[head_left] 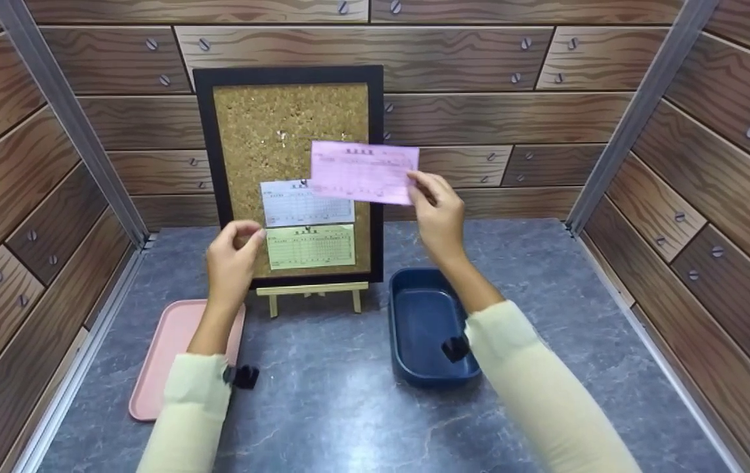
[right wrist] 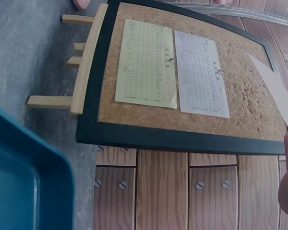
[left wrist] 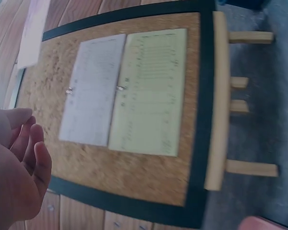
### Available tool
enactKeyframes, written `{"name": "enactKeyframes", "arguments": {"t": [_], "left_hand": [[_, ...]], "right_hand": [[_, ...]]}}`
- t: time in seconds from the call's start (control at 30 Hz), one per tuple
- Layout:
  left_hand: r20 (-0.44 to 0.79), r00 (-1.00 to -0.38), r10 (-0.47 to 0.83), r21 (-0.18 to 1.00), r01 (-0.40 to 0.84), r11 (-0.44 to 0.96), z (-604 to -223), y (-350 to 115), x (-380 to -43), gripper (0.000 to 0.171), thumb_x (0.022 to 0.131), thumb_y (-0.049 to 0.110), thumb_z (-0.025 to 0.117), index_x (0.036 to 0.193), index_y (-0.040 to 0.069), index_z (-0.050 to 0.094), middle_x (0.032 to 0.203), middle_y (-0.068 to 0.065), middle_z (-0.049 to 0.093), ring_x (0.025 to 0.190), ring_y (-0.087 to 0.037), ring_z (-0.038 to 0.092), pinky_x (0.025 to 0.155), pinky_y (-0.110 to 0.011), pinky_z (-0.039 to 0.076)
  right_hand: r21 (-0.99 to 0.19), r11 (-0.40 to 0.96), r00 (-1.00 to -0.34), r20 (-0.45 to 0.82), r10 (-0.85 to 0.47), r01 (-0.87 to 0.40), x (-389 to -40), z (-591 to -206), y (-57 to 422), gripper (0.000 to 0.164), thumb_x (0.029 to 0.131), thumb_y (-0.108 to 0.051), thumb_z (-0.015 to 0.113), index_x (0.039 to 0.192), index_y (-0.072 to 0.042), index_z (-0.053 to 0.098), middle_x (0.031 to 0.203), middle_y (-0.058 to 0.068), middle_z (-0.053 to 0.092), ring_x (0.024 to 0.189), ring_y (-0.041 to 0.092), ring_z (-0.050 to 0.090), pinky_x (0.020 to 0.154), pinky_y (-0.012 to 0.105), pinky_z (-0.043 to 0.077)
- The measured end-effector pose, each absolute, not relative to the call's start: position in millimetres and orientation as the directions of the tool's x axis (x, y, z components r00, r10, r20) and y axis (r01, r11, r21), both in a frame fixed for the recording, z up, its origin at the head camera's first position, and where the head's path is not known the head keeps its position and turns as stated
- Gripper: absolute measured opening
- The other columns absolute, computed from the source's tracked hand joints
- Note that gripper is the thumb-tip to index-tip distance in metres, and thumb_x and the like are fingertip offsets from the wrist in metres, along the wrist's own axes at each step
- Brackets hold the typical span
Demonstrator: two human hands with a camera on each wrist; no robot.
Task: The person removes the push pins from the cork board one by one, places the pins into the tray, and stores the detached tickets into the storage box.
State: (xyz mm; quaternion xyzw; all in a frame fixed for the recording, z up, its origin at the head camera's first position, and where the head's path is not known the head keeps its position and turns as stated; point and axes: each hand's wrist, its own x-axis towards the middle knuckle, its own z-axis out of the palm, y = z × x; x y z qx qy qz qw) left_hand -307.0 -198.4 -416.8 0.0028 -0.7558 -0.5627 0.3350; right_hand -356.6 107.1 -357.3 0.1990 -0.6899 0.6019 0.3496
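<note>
My right hand (head_left: 439,213) pinches a pink printed slip (head_left: 362,172) by its right edge, in front of the cork board (head_left: 283,108). In the head view the slip overlaps the top right corner of a pale blue slip (head_left: 296,207). Below that one hangs a light green slip (head_left: 312,249); each has a small pin at its top edge. Left of these slips is my left hand (head_left: 234,253), thumb and index fingertips brought together and the other fingers curled. I cannot tell whether something small is between those fingertips, even in the left wrist view (left wrist: 19,163).
The black-framed board leans on a small wooden easel (head_left: 312,289). At the left lies a pink tray (head_left: 168,341), partly under my left forearm. A deep blue container (head_left: 398,328) stands at the right, below my right wrist. Wood-patterned walls (head_left: 467,59) enclose the grey tabletop (head_left: 322,381).
</note>
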Motion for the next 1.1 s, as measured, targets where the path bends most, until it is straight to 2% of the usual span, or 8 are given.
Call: {"name": "enactKeyframes", "arguments": {"t": [0.17,0.37,0.6,0.73,0.83,1.1], "left_hand": [[0.445,-0.804,-0.395,0.879,0.306,0.367,-446.1,-208.2,-291.3,0.011,0.090,0.010,0.074,0.098,0.002,0.073,0.086,-0.008,0.067,0.069,-0.013,0.051,0.063,-0.018,0.040],[0.355,-0.823,-0.444,0.899,0.170,0.404,-480.1,-222.7,-271.6,0.012,0.091,0.014,0.074,0.099,0.005,0.073,0.089,-0.008,0.070,0.071,-0.011,0.053,0.064,-0.018,0.040],[0.231,-0.847,-0.478,0.892,-0.011,0.452,-516.0,-235.1,-255.6,0.013,0.093,0.023,0.072,0.101,0.013,0.073,0.080,-0.004,0.067,0.072,-0.011,0.058,0.065,-0.025,0.043],[0.205,-0.854,-0.477,0.869,-0.065,0.490,-533.4,-244.5,-248.0,0.014,0.093,0.025,0.071,0.102,0.015,0.074,0.090,-0.004,0.072,0.076,-0.009,0.058,0.068,-0.028,0.043],[0.185,-0.862,-0.472,0.840,-0.110,0.531,-543.2,-252.3,-243.1,0.016,0.094,0.027,0.069,0.105,0.016,0.074,0.099,-0.005,0.074,0.080,-0.013,0.061,0.069,-0.033,0.043],[0.143,-0.880,-0.453,0.770,-0.189,0.609,-563.3,-268.8,-236.4,0.019,0.096,0.027,0.065,0.109,0.016,0.072,0.113,-0.007,0.074,0.094,-0.027,0.064,0.075,-0.044,0.043]], "right_hand": [[-0.728,0.184,-0.709,0.685,0.169,-0.660,-327.8,-364.2,120.5,0.024,0.091,0.011,0.062,0.114,0.013,0.069,0.110,0.028,0.068,0.094,0.034,0.064,0.078,0.022,0.054],[-0.771,0.197,-0.743,0.636,0.207,-0.605,-300.4,-378.2,138.2,0.025,0.092,0.010,0.062,0.116,0.013,0.068,0.114,0.027,0.067,0.101,0.027,0.063,0.087,0.019,0.051],[-0.838,0.199,-0.787,0.546,0.289,-0.508,-282.7,-409.9,162.5,0.024,0.092,0.010,0.062,0.115,0.014,0.068,0.113,0.028,0.067,0.100,0.023,0.065,0.085,0.017,0.053],[-0.862,0.231,-0.805,0.505,0.311,-0.451,-275.9,-427.2,172.6,0.025,0.093,0.009,0.061,0.116,0.013,0.068,0.112,0.027,0.067,0.097,0.023,0.065,0.081,0.015,0.052],[-0.873,0.249,-0.809,0.483,0.335,-0.419,-279.4,-448.8,182.8,0.025,0.093,0.008,0.061,0.117,0.011,0.069,0.111,0.026,0.068,0.093,0.023,0.064,0.077,0.014,0.051],[-0.901,0.277,-0.813,0.424,0.398,-0.334,-276.0,-494.5,203.5,0.024,0.094,-0.002,0.066,0.117,0.004,0.071,0.111,0.021,0.069,0.084,0.004,0.064,0.073,0.011,0.050]]}}
